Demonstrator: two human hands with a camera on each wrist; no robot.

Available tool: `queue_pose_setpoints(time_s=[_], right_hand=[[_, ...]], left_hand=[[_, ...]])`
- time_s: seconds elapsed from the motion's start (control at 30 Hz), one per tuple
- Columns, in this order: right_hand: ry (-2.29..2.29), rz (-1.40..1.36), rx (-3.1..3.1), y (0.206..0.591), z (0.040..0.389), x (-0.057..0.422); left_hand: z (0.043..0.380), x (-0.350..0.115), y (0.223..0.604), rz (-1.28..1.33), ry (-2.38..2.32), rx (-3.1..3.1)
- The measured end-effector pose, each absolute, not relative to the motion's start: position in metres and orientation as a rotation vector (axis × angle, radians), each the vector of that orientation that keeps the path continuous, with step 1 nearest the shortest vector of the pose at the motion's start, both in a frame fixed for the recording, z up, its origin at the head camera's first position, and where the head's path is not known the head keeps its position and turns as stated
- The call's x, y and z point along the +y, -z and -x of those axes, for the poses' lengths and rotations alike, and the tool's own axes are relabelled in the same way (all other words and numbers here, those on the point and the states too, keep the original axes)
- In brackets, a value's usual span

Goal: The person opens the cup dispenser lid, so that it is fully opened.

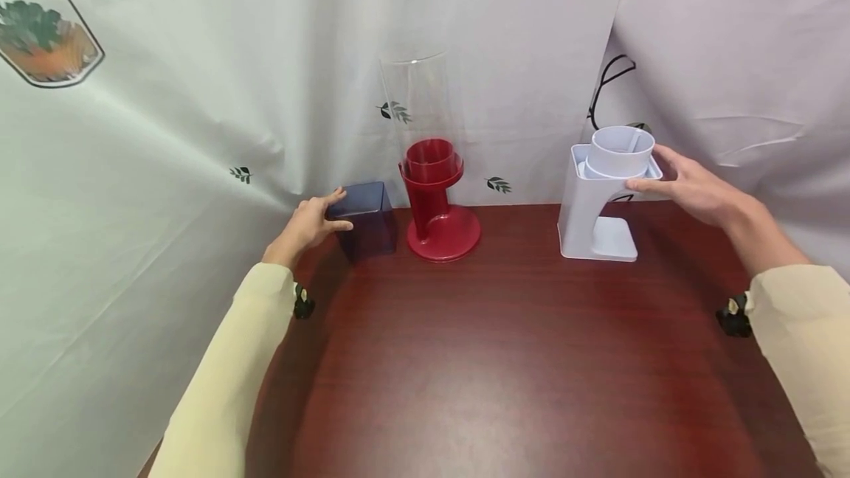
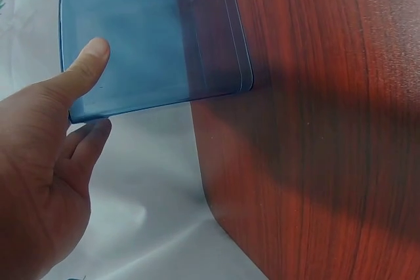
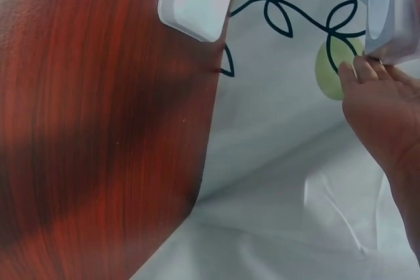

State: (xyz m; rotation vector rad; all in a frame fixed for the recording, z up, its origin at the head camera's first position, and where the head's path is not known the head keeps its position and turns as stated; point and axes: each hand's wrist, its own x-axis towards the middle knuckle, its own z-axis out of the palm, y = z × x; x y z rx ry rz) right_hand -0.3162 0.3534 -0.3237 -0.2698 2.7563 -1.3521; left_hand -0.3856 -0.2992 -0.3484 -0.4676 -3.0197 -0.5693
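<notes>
At the left back of the table, a translucent blue square container (image 1: 368,223) stands upright. My left hand (image 1: 308,223) grips its upper left side, with the thumb (image 2: 92,63) on the near face and the fingers around the edge. A white stand (image 1: 579,212) with a flat foot stands at the right back, a round white collar (image 1: 619,152) set in its top. My right hand (image 1: 693,186) holds the stand's upper right side, thumb in front; in the right wrist view its fingers (image 3: 367,70) touch the underside of the top.
Between the two stands a red stand (image 1: 443,233) with a round base, holding a tall clear tube (image 1: 421,102). A white patterned cloth (image 1: 518,80) hangs behind the dark red wooden table (image 1: 505,360) and down its left side.
</notes>
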Motion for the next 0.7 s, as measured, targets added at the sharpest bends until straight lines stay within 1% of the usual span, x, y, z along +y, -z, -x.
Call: queue_pose_setpoints(time_s=[0.3, 0.7], right_hand=[[1.382, 0.241, 2.696, 0.32, 0.325, 0.353], [1.358, 0.269, 2.708, 0.32, 0.334, 0.347]], left_hand=[[0.393, -0.297, 0.345, 0.457, 0.495, -3.045], [0.399, -0.295, 0.344, 0.389, 0.463, -3.067]])
